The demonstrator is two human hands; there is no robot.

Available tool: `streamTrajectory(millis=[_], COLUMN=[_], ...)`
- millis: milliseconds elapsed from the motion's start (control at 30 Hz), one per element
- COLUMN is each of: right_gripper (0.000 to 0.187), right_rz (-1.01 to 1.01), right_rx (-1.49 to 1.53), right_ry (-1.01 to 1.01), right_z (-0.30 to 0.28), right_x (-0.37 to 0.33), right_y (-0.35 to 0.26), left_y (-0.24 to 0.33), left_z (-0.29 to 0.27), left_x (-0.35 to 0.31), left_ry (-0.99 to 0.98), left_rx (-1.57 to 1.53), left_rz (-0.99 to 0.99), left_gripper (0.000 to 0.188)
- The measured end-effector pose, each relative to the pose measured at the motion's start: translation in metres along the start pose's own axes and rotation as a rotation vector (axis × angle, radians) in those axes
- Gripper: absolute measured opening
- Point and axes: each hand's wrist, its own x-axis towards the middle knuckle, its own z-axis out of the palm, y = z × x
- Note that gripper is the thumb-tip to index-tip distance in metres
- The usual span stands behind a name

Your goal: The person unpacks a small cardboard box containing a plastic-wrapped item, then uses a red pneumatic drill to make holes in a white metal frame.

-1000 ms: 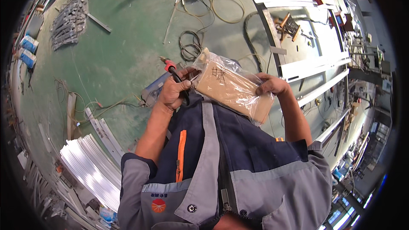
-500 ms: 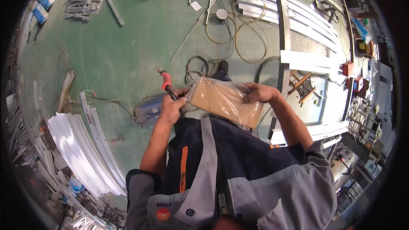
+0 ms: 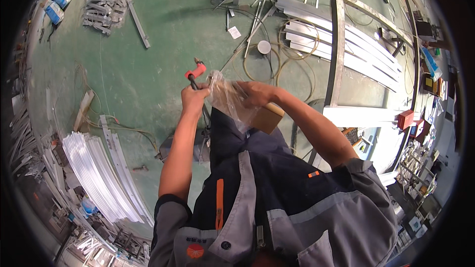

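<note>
My left hand [image 3: 194,98] is closed round the black handle of a cutting torch [image 3: 197,71], whose red, angled head points up and away from me. Its fingers also meet the left end of a crumpled clear plastic bag [image 3: 223,100]. Over the bag lies my right hand [image 3: 258,94], fingers bent round a brown, box-shaped block [image 3: 269,117] that is partly inside the plastic. The block's lower right end shows bare and tilts toward my body. The right fingertips are partly hidden.
A blue-grey machine [image 3: 184,144] sits on the green floor beside my legs. White metal profiles [image 3: 96,173] are stacked at left. A steel frame [image 3: 338,49] stands at right near long panels [image 3: 316,42]. Hoses [image 3: 277,64] loop beyond my hands; scrap pieces [image 3: 110,2] are heaped far left.
Both hands have moved farther from my body, and the torch has risen with the left. My right hand has shifted left on the block, whose right end is now out of the plastic.
</note>
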Motion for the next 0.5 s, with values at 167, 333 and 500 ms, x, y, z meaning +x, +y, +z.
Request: streamTrajectory(millis=[167, 333, 500], right_gripper=[0.064, 0.07, 0.084], right_rz=[0.104, 0.226, 0.464], right_rx=[0.613, 0.989, 1.185], right_ry=[0.083, 0.106, 0.151], right_z=[-0.047, -0.099, -0.149], right_x=[0.078, 0.177, 0.307], right_y=[0.04, 0.094, 0.168], left_y=[-0.013, -0.053, -0.075], left_z=[0.021, 0.031, 0.037], left_x=[0.133, 0.277, 0.444], left_ry=[0.004, 0.0, -0.082], left_rx=[-0.046, -0.027, 0.042], left_rz=[-0.071, -0.173, -0.314], left_gripper=[0.011, 0.026, 0.028])
